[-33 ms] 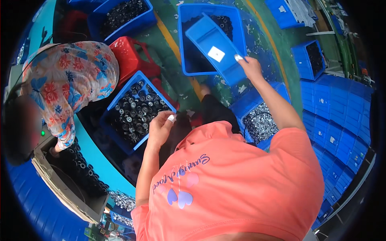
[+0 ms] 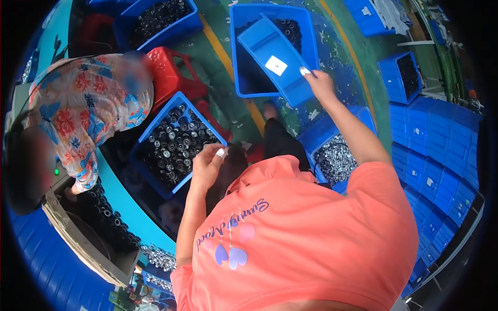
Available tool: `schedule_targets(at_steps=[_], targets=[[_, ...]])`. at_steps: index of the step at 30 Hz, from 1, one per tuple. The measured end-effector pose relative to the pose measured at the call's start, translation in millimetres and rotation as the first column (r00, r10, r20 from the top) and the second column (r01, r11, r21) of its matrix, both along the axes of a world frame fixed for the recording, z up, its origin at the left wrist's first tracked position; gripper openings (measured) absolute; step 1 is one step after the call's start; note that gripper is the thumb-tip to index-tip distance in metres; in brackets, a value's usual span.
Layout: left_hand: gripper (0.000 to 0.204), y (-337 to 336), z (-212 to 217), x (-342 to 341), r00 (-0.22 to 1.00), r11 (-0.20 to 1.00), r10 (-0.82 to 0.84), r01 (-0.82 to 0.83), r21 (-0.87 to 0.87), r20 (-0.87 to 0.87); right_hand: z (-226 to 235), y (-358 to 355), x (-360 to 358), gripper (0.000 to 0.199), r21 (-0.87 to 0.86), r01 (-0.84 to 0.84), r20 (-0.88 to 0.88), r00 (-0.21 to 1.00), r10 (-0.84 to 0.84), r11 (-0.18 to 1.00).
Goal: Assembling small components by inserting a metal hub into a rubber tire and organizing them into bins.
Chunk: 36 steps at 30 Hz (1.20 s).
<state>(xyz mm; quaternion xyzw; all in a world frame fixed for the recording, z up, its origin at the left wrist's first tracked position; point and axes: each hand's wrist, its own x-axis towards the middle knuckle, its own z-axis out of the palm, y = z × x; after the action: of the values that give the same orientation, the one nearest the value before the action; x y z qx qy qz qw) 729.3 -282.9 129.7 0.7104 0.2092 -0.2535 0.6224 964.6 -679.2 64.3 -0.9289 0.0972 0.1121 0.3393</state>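
Over a green workshop floor (image 2: 218, 88) crossed by a yellow line, the head camera, the only view, looks straight down on the wearer's orange shirt and both bare forearms.

The right hand (image 2: 320, 85) reaches forward, a white fingertip cover showing on one finger. Its grip is closed on the lower rim of a small blue tray (image 2: 277, 62). The tray bears a white label and sits tilted, its far end leaning inside a large blue bin (image 2: 239, 57). Dark parts lie at the back of that bin. Nothing shows in the tray itself, so it looks emptied, though that is a judgement.

The left hand (image 2: 206, 167) is raised close to the chest with the fingers curled, also with a white fingertip cover. Whether its grip is closed on anything cannot be told. It hovers just beside a blue crate of dark ring-shaped parts (image 2: 176, 145), not touching it.

Under the right arm stands another blue crate of silvery parts (image 2: 334, 158).

At the left, a co-worker in a floral shirt (image 2: 78, 109) bends over a worktop (image 2: 83, 243) lined with more dark parts. A red stool (image 2: 168, 72) stands between that person and the bins. Stacks of blue crates (image 2: 430, 155) fill the right side.
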Motion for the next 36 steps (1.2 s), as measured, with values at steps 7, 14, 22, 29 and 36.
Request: schedule_targets(at_steps=[7,14,22,29,36], targets=[[0.027,-121,-31,84,0.989,0.991,0.134,-0.132,0.032,-0.064,-57,3,132,0.051,0.142,0.023,-0.062,0.998,-0.015,0.990],[0.026,-267,-98,186,0.978,0.987,0.152,-0.157,-0.026,-0.140,-222,-48,160,0.042,0.223,-0.054,-0.129,0.988,0.084,0.973],[0.029,-316,-159,243,0.973,0.984,0.021,0.020,0.174,-0.232,-325,-55,175,0.040,0.186,-0.364,-0.457,0.790,0.408,0.913],[0.030,-312,-186,252,0.961,0.983,0.034,0.018,0.184,-0.274,-332,-69,175,0.041,0.269,-0.536,-0.450,0.664,0.597,0.800],[0.027,-259,-169,162,0.878,0.935,0.349,-0.304,0.181,-0.327,-353,-152,163,0.039,0.302,-0.604,-0.563,0.512,0.649,0.738]])
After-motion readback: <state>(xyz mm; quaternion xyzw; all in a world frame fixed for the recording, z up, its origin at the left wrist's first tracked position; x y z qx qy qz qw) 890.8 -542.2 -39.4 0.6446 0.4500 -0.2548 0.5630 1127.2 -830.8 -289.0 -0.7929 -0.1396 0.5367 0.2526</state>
